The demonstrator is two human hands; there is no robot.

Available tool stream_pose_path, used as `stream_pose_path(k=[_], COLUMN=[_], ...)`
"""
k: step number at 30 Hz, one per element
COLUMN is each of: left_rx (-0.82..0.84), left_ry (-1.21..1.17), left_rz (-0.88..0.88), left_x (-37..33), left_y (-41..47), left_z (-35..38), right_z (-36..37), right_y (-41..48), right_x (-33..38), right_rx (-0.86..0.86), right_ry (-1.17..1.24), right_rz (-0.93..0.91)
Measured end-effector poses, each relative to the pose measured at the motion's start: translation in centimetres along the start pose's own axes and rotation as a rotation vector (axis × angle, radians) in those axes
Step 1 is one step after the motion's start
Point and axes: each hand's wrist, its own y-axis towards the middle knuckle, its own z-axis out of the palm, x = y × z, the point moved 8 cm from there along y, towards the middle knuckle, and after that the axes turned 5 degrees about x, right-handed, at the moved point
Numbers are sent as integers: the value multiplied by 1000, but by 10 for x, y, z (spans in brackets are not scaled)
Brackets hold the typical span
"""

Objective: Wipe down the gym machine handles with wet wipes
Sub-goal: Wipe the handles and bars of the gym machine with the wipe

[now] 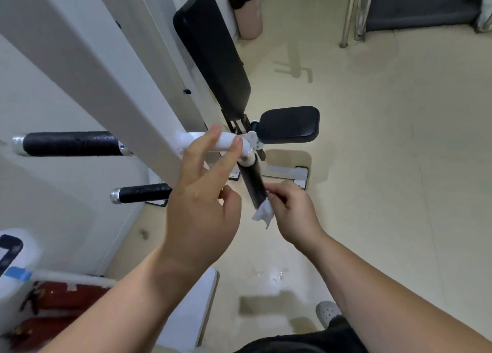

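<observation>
Black foam covers the handle [251,183], which hangs from a white tube [223,142] near the middle of the head view and slants down toward 5 o'clock. Over its lower end sits the wipe [263,214], a crumpled white wad with a loose corner hanging toward 6 o'clock. The right hand [292,214] comes in from 4 o'clock and pinches the wipe against the handle's tip, fingers curled round it. The left hand [202,201] rises from 7 o'clock, just beside the handle at its 9 o'clock. Its fingers are straight and spread, grasping nothing; two fingertips lie over the tube and the thumb points toward the handle. Whether they press on the tube I cannot tell.

At 1 o'clock of the tube a black seat [290,125] sticks out, and a black backrest [213,51] runs up toward 12 o'clock. A white post [93,59] crosses from 10 o'clock. A long grip [72,143] lies at 9 o'clock, with a short grip [143,193] below it. On the beige floor [372,166], a white shoe [328,312] shows at 5 o'clock.
</observation>
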Motion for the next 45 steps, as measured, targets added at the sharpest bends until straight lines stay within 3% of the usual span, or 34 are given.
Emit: stream_pose_path(k=[6,14,20,26,34,39,42,45], left_rx=[-137,-208,-222,-232,-191,-202,-92,-138], left_ry=[-40,89,99,59,21,96,177,262], left_rz=[-116,-304,-340,-321,-382,-414,-505,-527], left_x=[-12,-32,-43,-39,-35,-37,-45,-53], left_y=[-3,-10,-15,-21,-19,-26,-37,-37], left_z=[6,5,4,2,6,5,20,25], right_z=[-39,-4,-34,-2,-31,1,1,-19], right_y=[26,25,27,1,-2,-9,-2,9], right_x=[89,8,90,3,57,-5,13,56], right_rx=[185,642,495,627,274,525,558,528], right_ry=[165,-110,129,-89,102,-136,-51,105], right_rz=[-352,-172,-342,-89,-200,-46,-113,-245])
